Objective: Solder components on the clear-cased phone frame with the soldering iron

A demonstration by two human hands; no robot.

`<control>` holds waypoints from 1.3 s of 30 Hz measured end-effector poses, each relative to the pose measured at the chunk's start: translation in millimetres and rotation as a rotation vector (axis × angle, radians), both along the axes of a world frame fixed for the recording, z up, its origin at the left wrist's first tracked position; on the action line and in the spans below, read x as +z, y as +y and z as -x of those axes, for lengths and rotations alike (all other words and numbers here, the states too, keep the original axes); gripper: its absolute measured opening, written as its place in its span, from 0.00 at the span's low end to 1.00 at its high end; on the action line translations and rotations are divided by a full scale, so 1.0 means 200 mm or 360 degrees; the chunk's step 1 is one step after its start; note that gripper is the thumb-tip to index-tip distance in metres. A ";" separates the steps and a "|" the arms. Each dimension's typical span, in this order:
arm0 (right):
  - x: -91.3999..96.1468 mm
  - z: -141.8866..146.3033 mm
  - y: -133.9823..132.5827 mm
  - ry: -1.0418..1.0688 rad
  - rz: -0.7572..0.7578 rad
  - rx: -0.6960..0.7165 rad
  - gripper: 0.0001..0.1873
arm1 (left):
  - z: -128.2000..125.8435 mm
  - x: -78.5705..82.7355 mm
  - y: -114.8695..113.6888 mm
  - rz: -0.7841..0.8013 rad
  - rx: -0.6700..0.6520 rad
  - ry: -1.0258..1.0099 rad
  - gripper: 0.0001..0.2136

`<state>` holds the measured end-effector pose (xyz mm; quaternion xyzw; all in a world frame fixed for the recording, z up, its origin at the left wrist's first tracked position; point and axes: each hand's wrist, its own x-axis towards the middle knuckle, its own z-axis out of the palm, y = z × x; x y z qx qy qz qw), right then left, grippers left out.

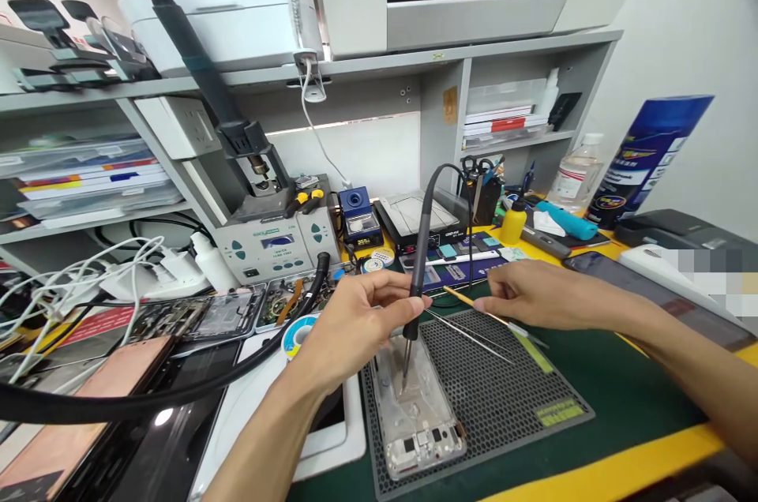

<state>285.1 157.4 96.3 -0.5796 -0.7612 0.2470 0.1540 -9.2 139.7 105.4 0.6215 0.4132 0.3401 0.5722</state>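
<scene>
My left hand (pixel 355 320) is closed round a grey soldering iron (pixel 422 265), held upright with its tip touching the inside of an opened phone frame (pixel 414 415). The phone frame lies on a black perforated mat (pixel 503 383). My right hand (pixel 533 295) pinches a thin yellow-handled tool (pixel 474 306) that points left toward the iron. A pair of thin metal tweezers (pixel 467 332) lies on the mat between the two hands.
A soldering station (pixel 278 241) and a small blue unit (pixel 358 218) stand behind the hands. A thick black hose (pixel 178 383) crosses the left side. Phones and parts trays (pixel 195 320) lie at left; bottles (pixel 574 170), a blue can (pixel 645 155) and a dark phone (pixel 651 289) at right.
</scene>
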 end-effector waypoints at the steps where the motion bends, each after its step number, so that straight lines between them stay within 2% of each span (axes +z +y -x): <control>1: 0.01 0.01 -0.01 0.0072 -0.0012 0.0026 0.26 | 0.00 0.00 0.00 -0.0017 -0.0005 -0.0010 0.13; 3: 0.04 0.06 -0.04 0.0248 -0.0014 0.0103 0.25 | -0.02 0.02 -0.01 -0.0067 -0.0014 -0.0032 0.12; 6: 0.04 0.16 -0.10 0.0627 0.0037 0.0181 0.33 | -0.05 0.03 -0.03 -0.0138 -0.0042 -0.0042 0.10; 9: 0.01 0.26 -0.15 0.1103 0.0167 0.0226 0.29 | -0.09 0.01 -0.04 -0.0186 -0.0073 -0.0047 0.08; 11: -0.01 0.30 -0.17 0.1247 0.0189 0.0244 0.27 | -0.11 0.00 -0.05 -0.0210 -0.0065 -0.0049 0.08; 16: -0.04 0.32 -0.19 0.1311 0.0059 0.0199 0.27 | -0.12 -0.02 -0.06 -0.0276 -0.0014 -0.0011 0.08; 21: -0.04 0.28 -0.17 0.1350 -0.0027 0.0073 0.25 | -0.09 0.03 -0.07 -0.0390 0.0056 0.0071 0.08; 25: -0.05 0.23 -0.13 0.1464 0.0066 -0.0051 0.22 | -0.02 0.06 -0.07 -0.0441 0.0223 0.0151 0.09; 29: -0.06 0.23 -0.11 0.1507 0.0184 -0.0115 0.19 | 0.03 0.05 -0.06 -0.0458 0.0333 0.0288 0.10; 34: -0.04 0.23 -0.08 0.1621 0.0163 -0.0278 0.16 | 0.10 0.04 -0.03 -0.0520 0.0421 0.0586 0.10; 39: -0.02 0.19 -0.03 0.1726 0.0124 -0.0431 0.16 | 0.14 0.05 0.02 -0.0555 0.0417 0.1090 0.08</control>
